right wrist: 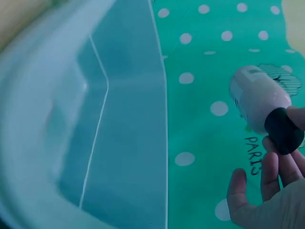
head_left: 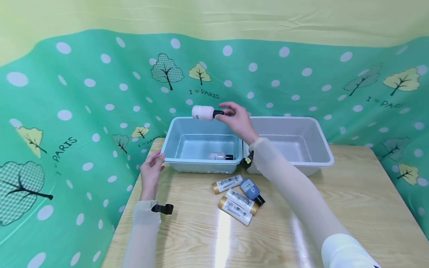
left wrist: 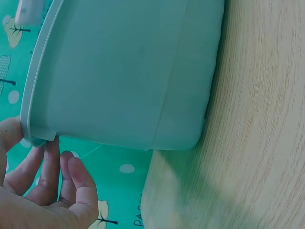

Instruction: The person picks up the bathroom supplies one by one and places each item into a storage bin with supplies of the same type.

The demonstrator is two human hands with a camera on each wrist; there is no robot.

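My right hand (head_left: 237,120) pinches a pale pink bottle (head_left: 202,112) by its black cap, holding it on its side above the back of the blue plastic bin (head_left: 201,161). In the right wrist view the thumb and fingers close on the cap (right wrist: 283,130) while another finger stands free. My left hand (head_left: 152,173) pinches the bin's front left corner; the left wrist view has the thumb on the rim (left wrist: 32,86) and fingertips beneath it. Inside the blue bin lies another pink bottle (head_left: 218,156) with a black cap.
A grey bin (head_left: 323,149) stands right beside the blue one. In front lie a blue bottle (head_left: 249,188) with a black cap and several white tubes (head_left: 235,210) with gold caps, on the wooden table (head_left: 187,230). A green patterned cloth (head_left: 285,80) hangs behind.
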